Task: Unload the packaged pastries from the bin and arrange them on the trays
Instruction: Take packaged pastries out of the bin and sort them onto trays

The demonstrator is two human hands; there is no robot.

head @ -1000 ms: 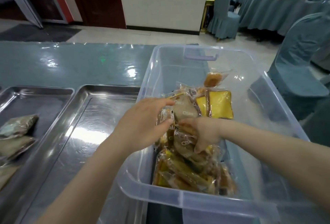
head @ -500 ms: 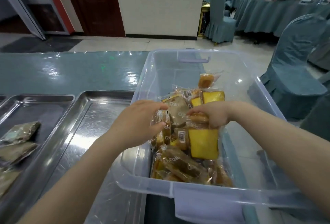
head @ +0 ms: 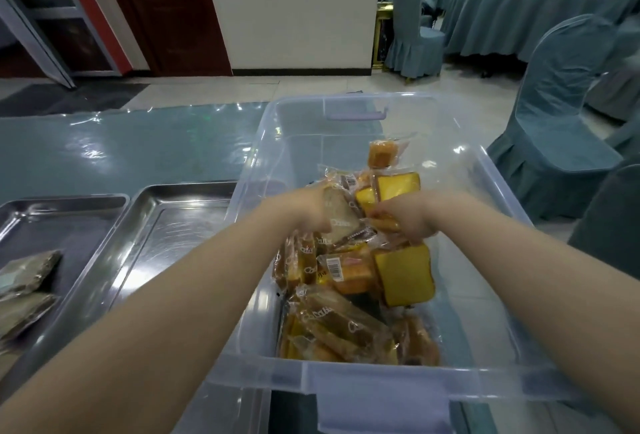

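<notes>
A clear plastic bin (head: 485,378) holds several packaged pastries (head: 343,326), yellow cake slices and brown ones in clear wrappers. Both hands are inside the bin. My left hand (head: 304,208) grips a bunch of wrapped brown pastries (head: 341,219) lifted above the pile. My right hand (head: 405,219) holds a wrapped yellow cake slice (head: 405,274) by its top edge, and the slice hangs below the fist. Two steel trays lie to the left: the nearer tray (head: 166,226) is bare, the far-left tray (head: 69,212) carries a few wrapped pastries (head: 27,274).
The bin and trays sit on a glossy teal table (head: 121,153). A covered chair (head: 554,115) stands right of the bin, with more covered chairs and draped tables (head: 519,8) behind. A dark door and a white wall lie beyond the table.
Both hands rose from the pile with packets in them. The right hand drew a yellow cake slice up out of the heap, and it now dangles from the fist.
</notes>
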